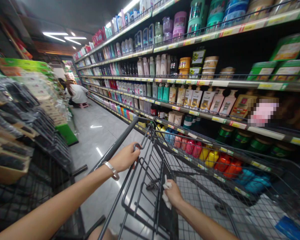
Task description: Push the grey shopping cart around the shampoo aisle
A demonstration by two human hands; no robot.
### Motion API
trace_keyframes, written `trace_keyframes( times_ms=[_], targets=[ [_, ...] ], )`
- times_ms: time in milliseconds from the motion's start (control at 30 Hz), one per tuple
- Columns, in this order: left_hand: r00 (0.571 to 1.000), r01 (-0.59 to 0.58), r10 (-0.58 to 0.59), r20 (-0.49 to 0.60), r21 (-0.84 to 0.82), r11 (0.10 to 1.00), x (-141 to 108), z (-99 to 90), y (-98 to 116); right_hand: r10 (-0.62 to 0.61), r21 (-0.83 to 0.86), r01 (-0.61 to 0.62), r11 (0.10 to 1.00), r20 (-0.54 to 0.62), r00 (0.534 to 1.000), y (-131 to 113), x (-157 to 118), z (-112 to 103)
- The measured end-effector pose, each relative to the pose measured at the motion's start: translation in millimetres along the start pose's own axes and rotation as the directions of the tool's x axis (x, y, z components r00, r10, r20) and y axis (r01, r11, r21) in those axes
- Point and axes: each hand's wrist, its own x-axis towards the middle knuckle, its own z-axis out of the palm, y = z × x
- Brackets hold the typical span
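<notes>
A dark wire shopping cart (145,186) fills the lower middle of the head view. My left hand (126,156), with a silver bracelet (111,170) on its wrist, is closed round a looped dark wire at the cart's upper frame, beside the thick grey handle bar (115,143). Inside the cart frame, against a dark panel (168,218), my right hand (173,192) is closed on a crumpled white cloth or tissue (167,193), which sticks out above and below the fingers.
Long shelves (152,80) of bottles and tubs run along the right. Stacked packaged goods (40,90) line the left. A person in a white top (78,93) sits low on a pink stool (84,105) farther down the grey tiled aisle (92,116).
</notes>
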Motion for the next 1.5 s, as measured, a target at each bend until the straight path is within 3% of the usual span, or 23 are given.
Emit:
trace_keyframes(
  times_ms=[133,400,500,600,733,867,1000,1133,1200,1300,1367,1500],
  targets=[
    [1.000,-0.002,0.002,0.003,0.002,1.000,0.1,-1.1,-1.5,0.074,0.054,-0.071,0.996,-0.071,0.995,-18.0,-4.4,9.4],
    [1.000,0.009,-0.009,0.005,-0.009,1.000,-1.3,-1.9,-0.8,0.060,0.154,-0.042,0.987,-0.112,0.992,-44.7,-35.3,19.4],
    [1.000,0.008,-0.008,0.001,-0.011,1.000,-0.2,-1.0,-2.2,-0.001,0.199,0.015,0.980,-0.070,0.998,-72.5,-45.1,28.2],
    [1.000,0.002,-0.002,-0.002,-0.011,1.000,0.9,-0.4,-3.2,-0.146,0.299,0.130,0.945,0.030,0.989,-109.6,-57.6,37.0],
    [1.000,-0.004,0.004,0.003,-0.004,1.000,1.9,-0.6,-2.9,-0.298,0.242,0.283,0.928,0.029,0.954,-135.3,-75.8,44.6],
    [1.000,-0.004,0.004,0.003,0.003,1.000,3.0,-0.8,-2.2,-0.399,0.138,0.392,0.909,0.027,0.916,-119.3,-83.4,43.8],
    [1.000,-0.003,0.003,0.004,0.004,1.000,3.5,-0.3,-1.9,-0.485,-0.019,0.485,0.874,0.013,0.875,-77.7,-80.5,34.4],
    [1.000,-0.005,0.005,0.014,0.001,1.000,2.9,0.2,-1.6,-0.428,-0.160,0.419,0.893,-0.018,0.904,-33.4,-75.1,24.2],
    [1.000,-0.005,0.005,0.017,0.000,1.000,2.8,0.1,-1.6,-0.358,-0.189,0.342,0.920,-0.058,0.932,-23.2,-72.6,23.5],
    [1.000,-0.004,0.004,0.013,-0.001,1.000,3.0,-0.3,-1.9,-0.172,-0.202,0.139,0.970,-0.158,0.972,-30.5,-70.4,30.5],
    [1.000,-0.002,0.002,0.009,-0.001,1.000,2.9,-0.7,-1.8,-0.094,-0.153,0.063,0.986,-0.203,0.975,-47.6,-71.2,38.7],
    [1.000,0.000,0.000,0.005,-0.004,1.000,1.3,-1.4,-0.3,-0.195,0.017,0.200,0.980,-0.154,0.969,-92.0,-79.6,54.6]
  ],
)
